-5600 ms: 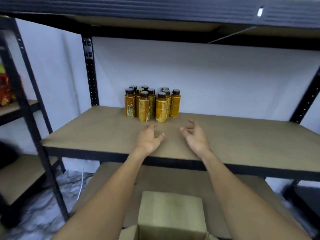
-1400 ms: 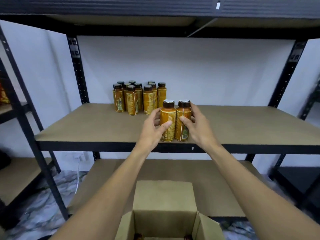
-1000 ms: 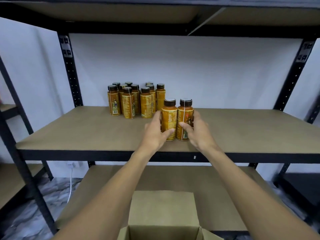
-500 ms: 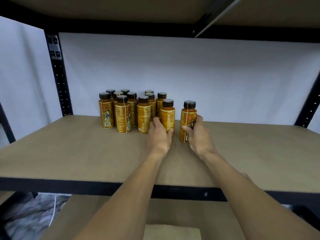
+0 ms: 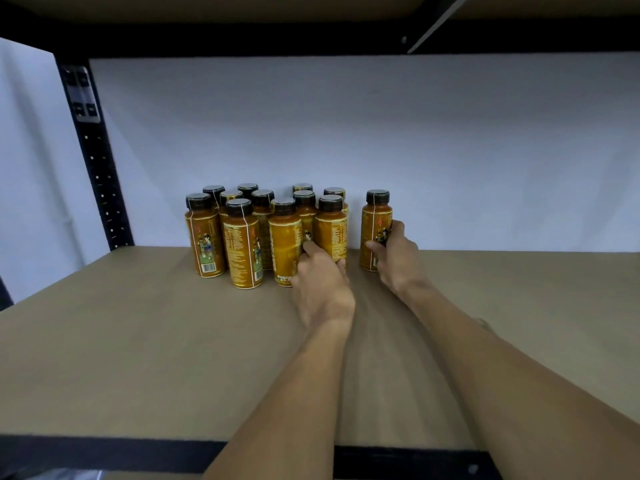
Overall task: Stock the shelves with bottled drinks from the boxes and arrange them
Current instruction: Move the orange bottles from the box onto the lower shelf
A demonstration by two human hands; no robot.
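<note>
Lone bottle (image 5: 376, 230) stands upright on the shelf board (image 5: 121, 341), long axis vertical and dark cap on. It is just right of the cluster (image 5: 242, 237), with a visible gap between them. Right hand (image 5: 394, 258) is clamped on its lower body from the right and near side, digits curled over the label. The gap lies left of that hand, so the coming move is judged a short leftward slide into the cluster, bottle kept vertical. The right hand is the nearer one and is already on it.

End bottle (image 5: 330, 230) is upright at the cluster's front right corner, close against its neighbours; contact cannot be told. Left hand (image 5: 320, 282) grips it low, one digit in the slot on its left, the others round its right side. Judged step: seating this pair into the front row. Risk: these are tall narrow bottles held low, so a push could tip one or knock the rows behind.

The cluster is several staggered rows, all upright and capped, with amber-orange contents that look full. White wall (image 5: 450, 150) is just behind the cluster and black post (image 5: 100, 174) well to its left. No box in view, so its contents cannot be told.
</note>
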